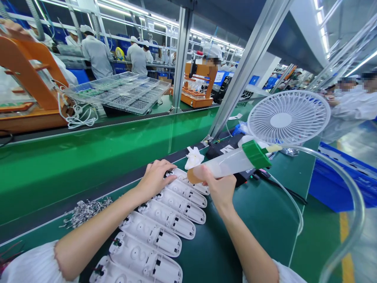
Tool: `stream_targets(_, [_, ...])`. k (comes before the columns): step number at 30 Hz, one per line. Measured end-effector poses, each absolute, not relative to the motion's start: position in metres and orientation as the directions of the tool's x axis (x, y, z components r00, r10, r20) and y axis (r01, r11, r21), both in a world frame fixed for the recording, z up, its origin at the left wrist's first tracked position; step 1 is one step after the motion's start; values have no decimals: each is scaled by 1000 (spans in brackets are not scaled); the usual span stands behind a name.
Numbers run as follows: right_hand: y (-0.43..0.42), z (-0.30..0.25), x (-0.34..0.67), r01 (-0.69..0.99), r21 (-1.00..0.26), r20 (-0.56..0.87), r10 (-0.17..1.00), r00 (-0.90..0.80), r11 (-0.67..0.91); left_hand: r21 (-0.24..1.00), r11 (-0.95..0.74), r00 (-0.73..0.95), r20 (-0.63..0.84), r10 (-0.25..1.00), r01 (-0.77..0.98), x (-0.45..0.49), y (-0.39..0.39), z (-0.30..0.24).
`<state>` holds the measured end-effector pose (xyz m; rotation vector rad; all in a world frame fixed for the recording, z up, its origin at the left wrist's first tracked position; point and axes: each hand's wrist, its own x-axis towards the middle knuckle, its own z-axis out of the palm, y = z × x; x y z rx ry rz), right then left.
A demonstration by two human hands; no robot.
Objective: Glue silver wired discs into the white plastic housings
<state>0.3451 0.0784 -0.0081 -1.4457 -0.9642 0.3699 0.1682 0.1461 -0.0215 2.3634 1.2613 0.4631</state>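
My right hand point(223, 190) is wrapped round a glue-dispensing syringe point(228, 162). It has a translucent barrel, amber contents at the lower end, and a green cap point(256, 154) joined to a clear hose point(350, 184). The syringe slants down to the left, its tip over the farthest white plastic shell point(180, 173). At that shell's left end, my left hand point(156, 179) grips the edge between thumb and fingers. Several matching open shells point(166, 220) lie in a slanting row towards me, with small dark parts at their left ends.
Small wired metal parts point(90, 210) are heaped left of the shells. A crumpled tissue point(194, 158) and a black box point(225, 148) lie beyond. A white fan point(288, 118) stands at the right, above blue crates point(338, 177). A metal post point(250, 67) rises behind the bench; co-workers are farther off.
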Motion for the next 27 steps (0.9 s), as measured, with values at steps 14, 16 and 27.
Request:
stream_targets(14, [62, -4, 330, 155, -948, 311, 721, 619, 277, 444, -585, 636, 43, 770, 678, 138, 122, -10])
stream_targets(16, [60, -4, 326, 206, -946, 323, 752, 575, 249, 447, -583, 634, 45, 772, 678, 140, 122, -9])
stream_targets(27, [64, -15, 328, 380, -913, 352, 758, 550, 149, 446, -566, 621, 28, 783, 693, 146, 120, -7])
